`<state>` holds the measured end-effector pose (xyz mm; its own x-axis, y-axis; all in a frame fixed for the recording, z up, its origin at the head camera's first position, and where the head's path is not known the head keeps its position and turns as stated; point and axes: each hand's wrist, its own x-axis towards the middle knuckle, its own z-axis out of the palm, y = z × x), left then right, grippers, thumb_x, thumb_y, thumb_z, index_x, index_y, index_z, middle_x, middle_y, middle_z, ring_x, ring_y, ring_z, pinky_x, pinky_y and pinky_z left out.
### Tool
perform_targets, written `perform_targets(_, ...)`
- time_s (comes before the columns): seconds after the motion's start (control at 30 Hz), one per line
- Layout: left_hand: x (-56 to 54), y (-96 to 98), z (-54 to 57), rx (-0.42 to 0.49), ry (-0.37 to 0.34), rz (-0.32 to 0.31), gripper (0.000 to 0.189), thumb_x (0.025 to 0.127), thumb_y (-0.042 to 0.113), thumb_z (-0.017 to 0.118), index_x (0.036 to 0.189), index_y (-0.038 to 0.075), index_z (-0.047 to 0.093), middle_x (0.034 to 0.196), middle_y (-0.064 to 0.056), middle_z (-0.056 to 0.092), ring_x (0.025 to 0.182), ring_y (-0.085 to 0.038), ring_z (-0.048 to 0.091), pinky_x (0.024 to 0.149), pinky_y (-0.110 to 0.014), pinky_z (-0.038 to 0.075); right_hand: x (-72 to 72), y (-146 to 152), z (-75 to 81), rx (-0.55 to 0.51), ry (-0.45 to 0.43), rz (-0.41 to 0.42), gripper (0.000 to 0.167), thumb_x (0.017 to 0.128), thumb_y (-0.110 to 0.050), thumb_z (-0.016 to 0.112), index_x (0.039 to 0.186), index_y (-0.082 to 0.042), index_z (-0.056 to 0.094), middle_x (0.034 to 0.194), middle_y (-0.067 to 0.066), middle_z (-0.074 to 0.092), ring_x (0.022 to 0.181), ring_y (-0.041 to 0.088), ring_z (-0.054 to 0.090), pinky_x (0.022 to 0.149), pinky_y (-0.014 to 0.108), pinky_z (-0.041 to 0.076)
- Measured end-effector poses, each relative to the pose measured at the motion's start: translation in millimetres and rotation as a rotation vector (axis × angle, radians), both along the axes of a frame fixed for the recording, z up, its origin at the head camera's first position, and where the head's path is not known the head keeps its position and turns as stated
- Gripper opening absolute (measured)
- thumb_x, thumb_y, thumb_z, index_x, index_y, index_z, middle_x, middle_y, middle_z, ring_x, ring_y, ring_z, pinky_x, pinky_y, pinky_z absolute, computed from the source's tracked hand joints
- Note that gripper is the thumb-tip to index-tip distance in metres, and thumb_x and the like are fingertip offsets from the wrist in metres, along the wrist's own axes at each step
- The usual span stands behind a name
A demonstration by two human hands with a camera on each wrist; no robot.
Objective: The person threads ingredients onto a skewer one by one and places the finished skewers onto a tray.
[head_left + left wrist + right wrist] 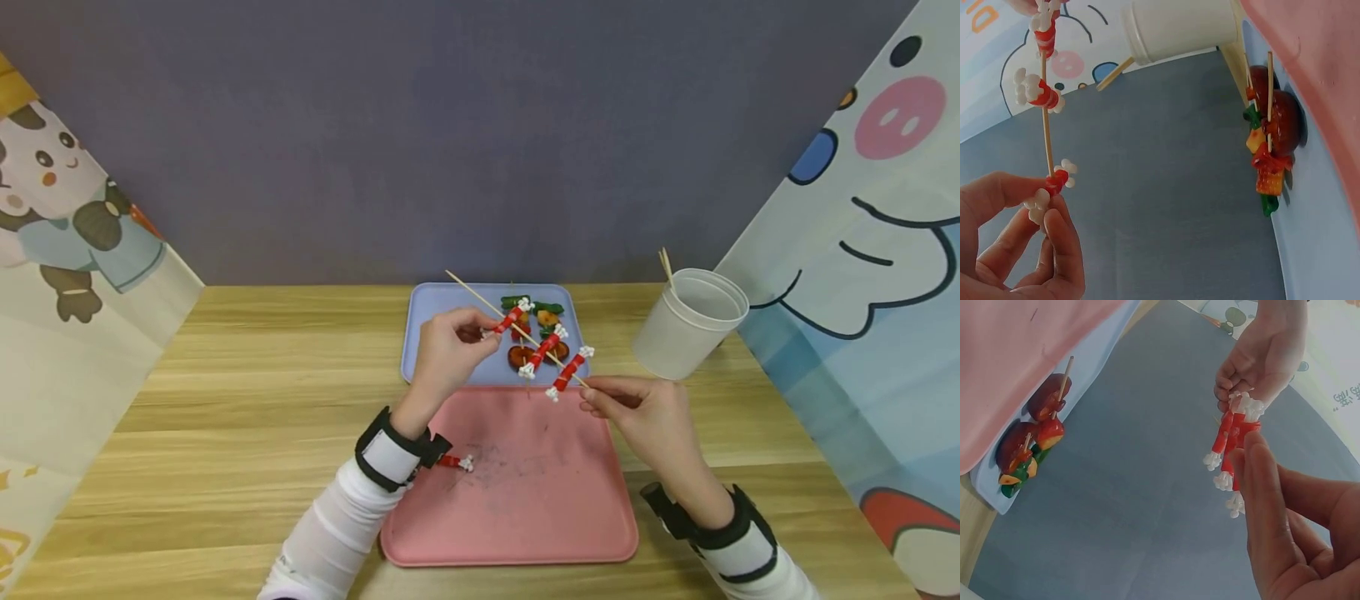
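Observation:
A thin wooden skewer (pixel 472 289) slants above the trays, carrying three red rolls (pixel 545 351) with white, mushroom-like tufts at both ends. My left hand (pixel 450 346) pinches the roll nearest the skewer's far-left end between thumb and fingers, as the left wrist view (pixel 1055 182) also shows. At the opposite end, my right hand (pixel 648 412) grips the skewer close below the lowest roll (pixel 570 373). Another red roll (pixel 453 462) lies on the pink tray (pixel 525 525), partly hidden by the left wrist strap.
Behind the pink tray, a blue tray (pixel 423 329) holds two loaded skewers with glossy brown rounds (pixel 1285 122), green and yellow pieces. To the right stands a white cup (pixel 678 333) with wooden sticks (pixel 666 267) in it. A grey wall panel rises behind the table.

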<state>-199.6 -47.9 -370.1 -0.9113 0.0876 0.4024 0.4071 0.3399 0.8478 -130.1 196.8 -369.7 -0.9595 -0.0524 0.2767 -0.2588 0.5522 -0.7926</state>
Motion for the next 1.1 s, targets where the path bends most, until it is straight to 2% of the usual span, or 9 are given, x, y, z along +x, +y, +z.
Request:
perform_targets(0.17, 1.6, 2.9, -1.7, -0.009, -0.024, -0.024, 0.007, 0.078, 0.008, 0.072, 0.084, 0.011, 0.074, 0.077, -0.002, 0.07, 0.064, -0.011, 0.06, 0.06, -0.024, 0.05, -0.8, -0.3, -0.6, 0.004, 0.005, -0.001, 0.016, 0.082, -0.01, 0.073, 0.095, -0.001, 0.074, 0.08, 0.011, 0.074, 0.064, 0.0, 0.068, 0.056, 0.029, 0.056)
perform_targets(0.6, 2.7, 4.0, -2.2, 0.0, -0.028, -0.022, 0.008, 0.079, 0.008, 0.072, 0.085, 0.011, 0.074, 0.078, -0.002, 0.071, 0.064, -0.01, 0.061, 0.06, -0.025, 0.051, -1.1, -0.4, -0.9, 0.001, -0.012, -0.003, 0.017, 0.082, -0.011, 0.074, 0.096, -0.001, 0.074, 0.08, 0.011, 0.074, 0.064, 0.001, 0.068, 0.056, 0.024, 0.056)
perform_targets(0.7, 1.7, 1.9, -2.1, -0.017, -0.03, -0.048, 0.008, 0.08, 0.01, 0.072, 0.087, 0.011, 0.074, 0.081, -0.002, 0.071, 0.067, -0.01, 0.062, 0.062, -0.026, 0.052, -2.1, 0.0, -1.0, 0.019, 0.001, -0.006, 0.017, 0.082, -0.011, 0.074, 0.096, -0.002, 0.075, 0.079, 0.01, 0.074, 0.063, 0.001, 0.068, 0.055, 0.023, 0.055)
perform_targets(0.8, -0.3, -5.1, -2.1, -0.086, -0.06, -0.093, 0.012, 0.082, 0.019, 0.073, 0.093, 0.013, 0.073, 0.086, 0.0, 0.07, 0.072, -0.01, 0.063, 0.067, -0.026, 0.053, -5.3, 1.3, -2.5, 0.047, 0.014, -0.011, 0.015, 0.081, -0.01, 0.074, 0.095, -0.003, 0.075, 0.078, 0.009, 0.074, 0.063, 0.0, 0.068, 0.055, 0.021, 0.055)
perform_targets(0.93, 0.1, -20.3, -5.4, -0.254, -0.106, -0.14, 0.024, 0.08, 0.029, 0.076, 0.1, 0.015, 0.072, 0.089, 0.001, 0.068, 0.08, -0.013, 0.063, 0.072, -0.028, 0.053, -10.3, 7.5, -8.6, 0.057, -0.002, -0.013, 0.015, 0.082, -0.006, 0.073, 0.095, 0.0, 0.074, 0.08, 0.012, 0.073, 0.063, 0.001, 0.068, 0.055, 0.019, 0.054)
perform_targets(1.1, 8.0, -35.5, -17.2, -0.433, -0.136, -0.231, 0.02, 0.078, 0.02, 0.077, 0.096, 0.012, 0.073, 0.09, -0.003, 0.069, 0.084, -0.021, 0.063, 0.075, -0.031, 0.052, -12.6, 21.0, -17.4, 0.067, -0.012, -0.041, 0.016, 0.081, -0.004, 0.073, 0.096, 0.003, 0.074, 0.081, 0.017, 0.073, 0.063, 0.001, 0.068, 0.056, 0.018, 0.054)
